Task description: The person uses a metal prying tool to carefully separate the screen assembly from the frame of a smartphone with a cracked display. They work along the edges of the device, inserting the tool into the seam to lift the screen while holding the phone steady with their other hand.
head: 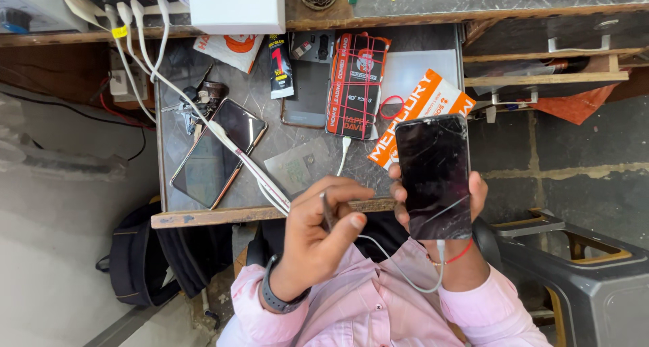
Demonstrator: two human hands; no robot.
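Desk (203, 218) crowded — phones (218, 152), packets (357, 85) and white cables (203, 117) block it — open air only below its edge.

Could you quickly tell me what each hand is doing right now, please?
Left hand: closed on a thin dark tool.
Right hand: holding a cracked black phone, cable plugged in.
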